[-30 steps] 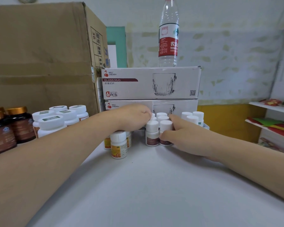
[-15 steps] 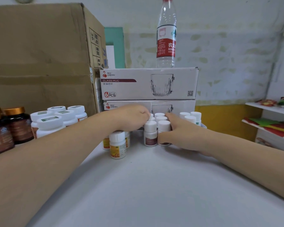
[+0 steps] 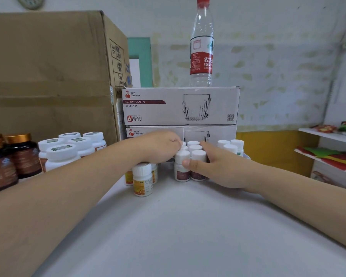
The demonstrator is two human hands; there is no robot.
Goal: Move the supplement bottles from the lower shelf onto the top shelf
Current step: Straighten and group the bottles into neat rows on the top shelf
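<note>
A cluster of small white-capped bottles with maroon labels (image 3: 181, 174) stands on the white top shelf (image 3: 188, 226), against the lower glass mug box. My right hand (image 3: 216, 166) wraps the cluster from the right, its thumb lying across the two front bottles. From the left, my left hand (image 3: 158, 148) curls its fingers onto the caps at the cluster's back left. Under my left wrist stand bottles with orange labels (image 3: 142, 180). How my left fingertips lie is hidden.
Two stacked glass mug boxes (image 3: 180, 106) carry a water bottle (image 3: 202, 56). A big cardboard box (image 3: 48, 76) fills the left. In front of it stand large white-capped bottles (image 3: 62, 152) and dark gold-lidded jars (image 3: 22, 156). More small bottles (image 3: 230, 146) stand at right.
My right thumb has slid left across the front of the maroon-label bottles. My left hand has stayed on the caps. The bottles have hardly moved.
</note>
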